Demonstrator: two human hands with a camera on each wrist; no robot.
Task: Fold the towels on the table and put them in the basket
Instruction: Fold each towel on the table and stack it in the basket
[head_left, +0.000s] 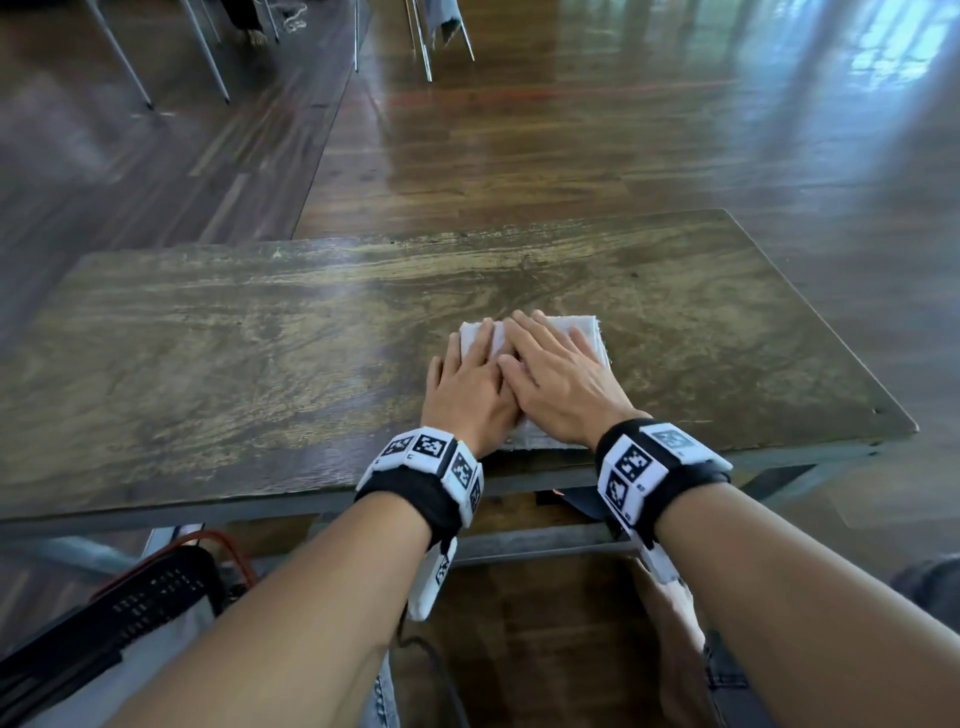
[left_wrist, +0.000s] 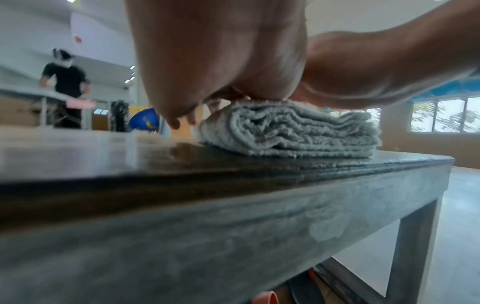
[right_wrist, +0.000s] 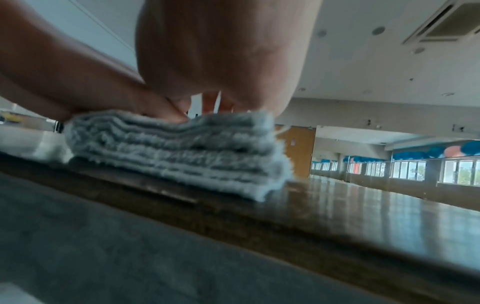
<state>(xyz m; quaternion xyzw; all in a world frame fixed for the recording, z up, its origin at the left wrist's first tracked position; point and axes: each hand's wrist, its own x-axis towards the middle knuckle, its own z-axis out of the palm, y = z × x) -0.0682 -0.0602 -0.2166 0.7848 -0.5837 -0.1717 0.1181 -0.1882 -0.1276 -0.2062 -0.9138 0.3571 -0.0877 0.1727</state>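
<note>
A white towel (head_left: 582, 330), folded into a thick small stack, lies near the front edge of the wooden table (head_left: 260, 353), right of centre. Both hands lie flat on top of it with straight fingers. My left hand (head_left: 470, 371) presses the left half; my right hand (head_left: 550, 364) presses the right half and partly overlaps the left fingers. In the wrist views the towel (left_wrist: 291, 127) (right_wrist: 176, 152) shows several stacked layers under my palms. A black perforated basket (head_left: 150, 592) sits low at the left, beside my left forearm, below table height.
The table's front edge (left_wrist: 233, 181) runs just under my wrists. Chair legs (head_left: 208, 52) stand on the wooden floor beyond the table. Another person (left_wrist: 66, 88) stands at a far table in the left wrist view.
</note>
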